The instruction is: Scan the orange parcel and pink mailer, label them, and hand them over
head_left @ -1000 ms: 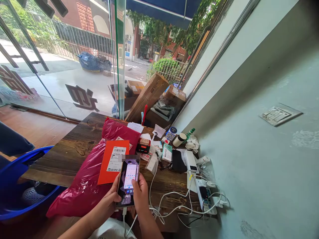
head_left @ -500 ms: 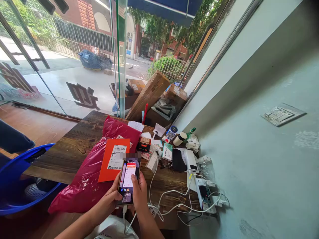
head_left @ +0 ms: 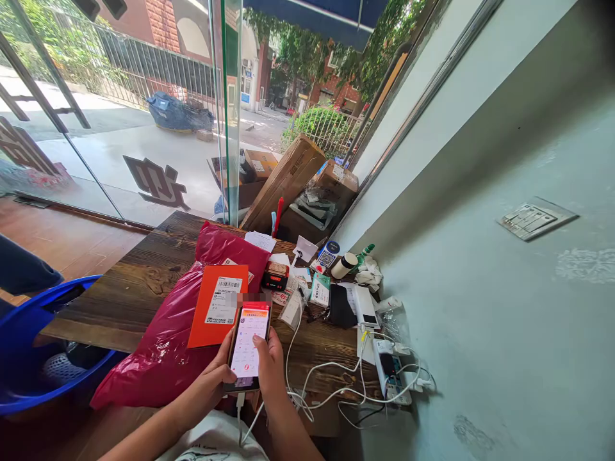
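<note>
Phone [head_left: 247, 355] between hands near tabletop [head_left: 327, 358], long axis pointing away from body. Left hand [head_left: 214, 378] grasps left edge; right hand [head_left: 272, 368], right edge, thumb over front. Both equally near.

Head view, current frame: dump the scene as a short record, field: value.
left hand: grips the dark-framed smartphone at its left side
right hand: at the phone's right side, thumb over the lit screen
cable: white cable at the phone's lower end
parcel: glossy crimson plastic parcel on the dark wooden table
on parcel: flat orange envelope with white barcode label
right of parcel: small black-and-orange device
beside table: blue plastic basket
</note>
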`<state>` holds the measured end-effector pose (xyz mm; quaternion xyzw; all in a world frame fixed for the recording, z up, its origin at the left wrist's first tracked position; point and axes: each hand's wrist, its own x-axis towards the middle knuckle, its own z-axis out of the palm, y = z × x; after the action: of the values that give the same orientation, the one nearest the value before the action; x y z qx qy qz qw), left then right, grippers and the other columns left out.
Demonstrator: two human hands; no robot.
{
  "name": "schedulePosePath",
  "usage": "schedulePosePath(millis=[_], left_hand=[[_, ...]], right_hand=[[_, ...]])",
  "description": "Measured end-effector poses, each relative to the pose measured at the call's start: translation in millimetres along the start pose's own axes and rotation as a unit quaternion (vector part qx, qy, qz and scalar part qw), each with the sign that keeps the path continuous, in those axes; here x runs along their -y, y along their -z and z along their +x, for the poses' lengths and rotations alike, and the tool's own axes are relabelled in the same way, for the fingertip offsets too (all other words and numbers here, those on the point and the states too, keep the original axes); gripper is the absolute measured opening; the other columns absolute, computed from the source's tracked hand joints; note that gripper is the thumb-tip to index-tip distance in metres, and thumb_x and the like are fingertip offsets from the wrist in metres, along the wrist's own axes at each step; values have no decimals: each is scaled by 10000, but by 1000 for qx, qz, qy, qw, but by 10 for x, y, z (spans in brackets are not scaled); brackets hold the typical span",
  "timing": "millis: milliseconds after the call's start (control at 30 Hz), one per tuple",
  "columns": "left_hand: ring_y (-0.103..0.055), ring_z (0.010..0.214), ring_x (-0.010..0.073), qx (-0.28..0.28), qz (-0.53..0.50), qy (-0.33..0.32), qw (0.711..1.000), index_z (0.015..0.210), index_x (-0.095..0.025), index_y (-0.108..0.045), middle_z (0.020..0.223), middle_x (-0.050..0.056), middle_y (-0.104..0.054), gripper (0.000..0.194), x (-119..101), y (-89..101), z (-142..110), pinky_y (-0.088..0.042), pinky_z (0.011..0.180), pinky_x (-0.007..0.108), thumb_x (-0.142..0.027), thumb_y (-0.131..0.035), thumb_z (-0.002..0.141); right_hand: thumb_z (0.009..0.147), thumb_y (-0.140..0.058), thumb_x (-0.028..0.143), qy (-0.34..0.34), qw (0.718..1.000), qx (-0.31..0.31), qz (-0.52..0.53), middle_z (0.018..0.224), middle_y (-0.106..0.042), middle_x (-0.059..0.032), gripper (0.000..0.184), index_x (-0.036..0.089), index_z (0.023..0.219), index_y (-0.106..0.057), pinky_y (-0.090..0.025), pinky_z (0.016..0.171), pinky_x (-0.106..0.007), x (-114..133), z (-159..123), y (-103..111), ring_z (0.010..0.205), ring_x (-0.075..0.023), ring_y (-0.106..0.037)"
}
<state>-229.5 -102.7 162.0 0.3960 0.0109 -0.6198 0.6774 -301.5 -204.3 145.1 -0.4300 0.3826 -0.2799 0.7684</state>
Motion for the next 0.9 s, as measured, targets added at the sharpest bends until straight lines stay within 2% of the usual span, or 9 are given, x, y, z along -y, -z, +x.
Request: schedulePosePath(millis=[133,233,367,500,567,667,767,800,900], left_hand=[[-586,1062,271,-1,-8,4,1000,1516,-349,165,1480,71,-453,1190,-30,-78,-40,-480,673,275,-100,-550,598],[-572,1087,272,-9,-7,4,1000,1517,-363,153,1492,50,-438,1182,-34,-91,-55,-483,685,273,-100,-544,599],[-619,913,257,-10,10,0,1000,1519,-362,149,1426,92,-493,1153,-21,-46,-37,-511,657,324,-106,-529,622],[-623,727,241,5,16,-10,1000,1531,-362,96,1330,125,-553,1113,-18,-15,-19,-515,594,369,-113,-509,632],[-622,708,239,-3,16,-13,1000,1534,-351,90,1329,134,-549,1104,-29,-29,-29,-530,611,399,-111,-501,633],[-636,803,266,-21,19,-7,1000,1535,-329,109,1363,146,-524,1106,-49,-65,-54,-545,632,400,-109,-499,638],[-635,923,298,-26,20,1,999,1527,-337,139,1426,139,-473,1121,-61,-71,-56,-542,617,364,-117,-501,634],[-630,953,310,-21,19,3,1000,1522,-339,155,1445,137,-454,1132,-62,-63,-49,-542,617,363,-126,-506,629],[-611,1014,336,7,17,9,1000,1511,-337,191,1484,132,-412,1167,-64,-33,-23,-543,644,381,-158,-530,610]], right_hand=[[647,-757,476,10,999,-17,-49,929,-764,-63,436,181,948,-643,-549,784,-360,37,-8,-14,838,-237,-702],[661,-722,504,-6,1000,-3,-4,887,-766,-58,426,192,939,-640,-555,746,-369,83,-28,-31,804,-242,-706],[613,-651,398,-55,996,48,59,802,-753,-39,349,196,898,-635,-541,677,-361,172,-20,0,739,-244,-690],[518,-591,216,-61,993,104,9,777,-739,-5,369,191,881,-653,-495,644,-290,252,12,80,698,-193,-653],[503,-606,183,-49,992,116,-32,755,-727,12,385,195,885,-656,-473,631,-270,283,23,92,675,-173,-628],[562,-676,322,-36,994,74,-75,698,-707,-4,265,186,789,-653,-450,602,-277,320,36,49,631,-169,-597],[636,-628,540,-47,997,23,-51,694,-714,-41,379,185,770,-633,-458,595,-313,328,35,-26,624,-198,-609],[638,-616,538,-51,998,19,-36,725,-726,-45,393,187,814,-627,-469,607,-321,322,30,-48,641,-208,-623],[589,-614,387,-43,998,20,-33,867,-755,-39,409,194,948,-598,-501,679,-328,281,5,-91,750,-226,-665]])
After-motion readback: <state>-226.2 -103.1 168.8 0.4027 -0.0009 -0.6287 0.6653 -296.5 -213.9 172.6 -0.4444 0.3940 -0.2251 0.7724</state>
